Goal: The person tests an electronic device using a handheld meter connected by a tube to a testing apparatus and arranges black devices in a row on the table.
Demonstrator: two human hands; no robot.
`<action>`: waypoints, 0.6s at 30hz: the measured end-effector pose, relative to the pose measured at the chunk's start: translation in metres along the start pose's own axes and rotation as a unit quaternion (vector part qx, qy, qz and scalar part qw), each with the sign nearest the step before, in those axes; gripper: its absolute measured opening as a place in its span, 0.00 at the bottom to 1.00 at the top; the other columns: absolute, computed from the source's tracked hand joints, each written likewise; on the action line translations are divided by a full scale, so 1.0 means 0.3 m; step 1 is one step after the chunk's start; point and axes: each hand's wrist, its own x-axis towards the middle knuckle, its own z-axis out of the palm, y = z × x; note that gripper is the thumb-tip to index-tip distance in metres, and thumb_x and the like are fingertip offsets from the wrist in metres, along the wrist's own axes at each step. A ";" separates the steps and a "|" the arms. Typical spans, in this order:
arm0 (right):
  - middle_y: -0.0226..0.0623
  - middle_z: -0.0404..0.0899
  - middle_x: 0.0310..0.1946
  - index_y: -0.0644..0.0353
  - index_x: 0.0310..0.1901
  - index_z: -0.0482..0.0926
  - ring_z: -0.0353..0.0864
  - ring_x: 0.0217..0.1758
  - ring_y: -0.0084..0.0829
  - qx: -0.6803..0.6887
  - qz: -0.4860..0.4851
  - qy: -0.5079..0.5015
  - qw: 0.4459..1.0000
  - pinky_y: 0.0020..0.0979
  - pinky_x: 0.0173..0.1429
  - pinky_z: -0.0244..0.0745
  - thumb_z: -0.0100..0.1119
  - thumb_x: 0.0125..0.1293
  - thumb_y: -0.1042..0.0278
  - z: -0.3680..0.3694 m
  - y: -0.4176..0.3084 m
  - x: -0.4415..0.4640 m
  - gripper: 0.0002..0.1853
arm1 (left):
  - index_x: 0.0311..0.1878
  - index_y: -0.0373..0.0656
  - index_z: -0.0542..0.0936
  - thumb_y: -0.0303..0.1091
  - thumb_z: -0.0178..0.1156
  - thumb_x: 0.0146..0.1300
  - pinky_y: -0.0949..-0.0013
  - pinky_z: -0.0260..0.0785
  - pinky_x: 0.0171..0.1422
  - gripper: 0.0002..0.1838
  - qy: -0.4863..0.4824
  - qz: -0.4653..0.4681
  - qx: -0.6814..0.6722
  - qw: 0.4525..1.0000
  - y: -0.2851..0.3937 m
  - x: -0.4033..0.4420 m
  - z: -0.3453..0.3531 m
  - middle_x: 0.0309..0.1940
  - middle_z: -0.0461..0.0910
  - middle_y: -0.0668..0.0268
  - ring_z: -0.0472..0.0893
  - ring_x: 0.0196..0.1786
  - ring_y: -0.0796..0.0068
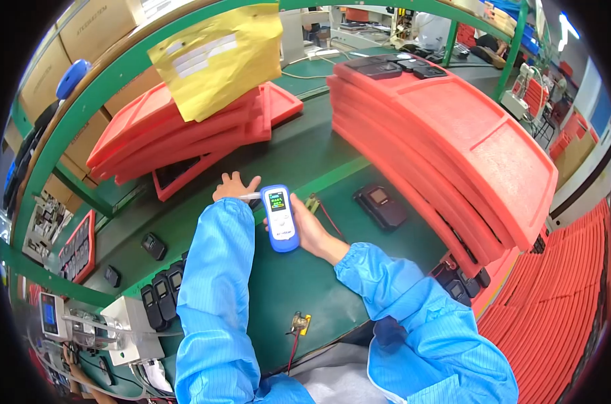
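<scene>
A blue and white handheld device (280,219) with a lit screen is upright in view near the middle of the green bench. My right hand (308,230) is wrapped round its right side. My left hand (235,187) lies beyond the device's upper left, with its fingers spread over the bench, beside a short clear tube at the device's top. Black handheld units (161,296) stand in a row left of my left sleeve. A larger black device (381,206) lies to the right of my right hand.
Stacked red trays (426,135) rise at the right, and more red trays (184,145) lie at the back left under a yellow envelope (218,60). A white box (132,330) with tubes is at lower left. A small wired part (297,324) lies near the front edge.
</scene>
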 end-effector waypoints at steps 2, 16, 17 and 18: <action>0.43 0.80 0.46 0.59 0.60 0.68 0.82 0.47 0.34 -0.011 -0.007 0.017 1.000 0.34 0.53 0.78 0.28 0.75 0.40 -0.004 -0.002 -0.004 0.31 | 0.64 0.52 0.69 0.58 0.62 0.56 0.57 0.71 0.60 0.35 -0.010 -0.034 0.017 0.999 0.023 0.005 0.025 0.61 0.67 0.57 0.76 0.57 0.51; 0.33 0.79 0.46 0.59 0.56 0.74 0.79 0.47 0.23 -0.075 -0.064 0.136 0.986 0.26 0.52 0.73 0.38 0.74 0.42 -0.011 -0.009 -0.011 0.28 | 0.69 0.53 0.61 0.49 0.69 0.43 0.50 0.68 0.64 0.48 0.003 -0.166 0.062 0.984 -0.580 0.170 -0.094 0.63 0.63 0.49 0.72 0.61 0.43; 0.35 0.80 0.44 0.59 0.55 0.74 0.80 0.46 0.24 -0.104 -0.059 0.134 0.984 0.26 0.52 0.74 0.37 0.74 0.41 -0.002 -0.006 -0.012 0.28 | 0.70 0.55 0.59 0.49 0.68 0.43 0.50 0.68 0.64 0.48 0.014 -0.198 0.052 0.979 -0.642 0.160 -0.112 0.64 0.62 0.48 0.72 0.61 0.43; 0.36 0.81 0.43 0.60 0.54 0.75 0.81 0.45 0.25 -0.134 -0.056 0.132 0.981 0.27 0.51 0.76 0.35 0.75 0.41 0.003 -0.005 -0.011 0.29 | 0.70 0.56 0.59 0.48 0.68 0.43 0.49 0.68 0.63 0.48 0.045 -0.226 0.039 0.972 -0.693 0.137 -0.118 0.64 0.62 0.48 0.72 0.61 0.43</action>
